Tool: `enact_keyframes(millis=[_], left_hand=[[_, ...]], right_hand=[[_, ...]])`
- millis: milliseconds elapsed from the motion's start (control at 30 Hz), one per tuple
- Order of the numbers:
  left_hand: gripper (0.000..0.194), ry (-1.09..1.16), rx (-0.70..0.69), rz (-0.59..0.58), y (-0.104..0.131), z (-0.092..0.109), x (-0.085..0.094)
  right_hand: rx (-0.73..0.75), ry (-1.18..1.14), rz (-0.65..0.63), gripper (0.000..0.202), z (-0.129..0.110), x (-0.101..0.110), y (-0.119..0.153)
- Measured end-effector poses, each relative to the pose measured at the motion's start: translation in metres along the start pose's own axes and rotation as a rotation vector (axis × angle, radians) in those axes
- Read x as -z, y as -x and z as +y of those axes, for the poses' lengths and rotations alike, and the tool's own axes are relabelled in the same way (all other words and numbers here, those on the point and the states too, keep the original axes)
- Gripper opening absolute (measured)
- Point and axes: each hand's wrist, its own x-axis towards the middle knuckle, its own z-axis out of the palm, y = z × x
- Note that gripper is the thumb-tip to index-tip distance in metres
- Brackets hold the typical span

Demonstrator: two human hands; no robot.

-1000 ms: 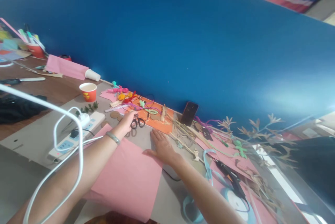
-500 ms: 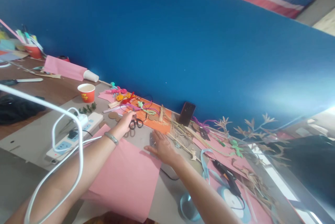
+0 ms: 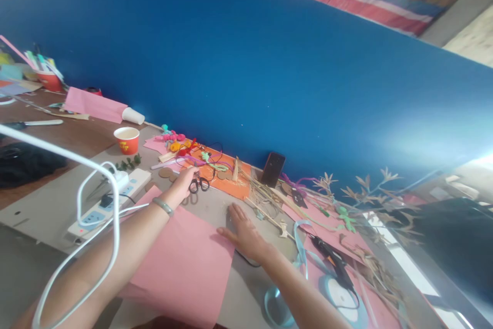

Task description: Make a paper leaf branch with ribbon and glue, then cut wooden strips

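Observation:
My left hand, with a bangle on its wrist, is closed around the blade end of a pair of black-handled scissors; the handle loops point away to the right. My right hand lies palm down with fingers stretched on the grey board, holding nothing. A large pink sheet lies between my forearms. Beyond my hands is an orange sheet with dry straw and cords on it. A dark phone leans against the blue wall.
A white power strip with cables is at the left, below a red paper cup. At the right lie a black glue gun, a blue ribbon roll and dried plants. A white cable crosses over my left forearm.
My right hand has drawn back slightly from the orange sheet, its fingers closer together. My left hand still grips the scissors. The view has shifted slightly.

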Motion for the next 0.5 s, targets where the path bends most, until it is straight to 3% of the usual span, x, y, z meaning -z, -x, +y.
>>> enact_keyframes(millis=[200,367,500], left_hand=[[0.013,-0.014,0.008,0.008,0.000,0.000,0.000],[0.013,-0.018,-0.009,0.015,0.000,0.000,-0.001],[0.013,-0.021,-0.023,0.027,0.000,-0.001,-0.001]], right_hand=[[-0.113,-0.046,0.052,0.088,0.000,0.003,-0.006],[0.068,-0.148,-0.019,0.083,0.006,0.001,0.006],[-0.118,-0.133,-0.003,0.086,0.016,0.004,0.025]])
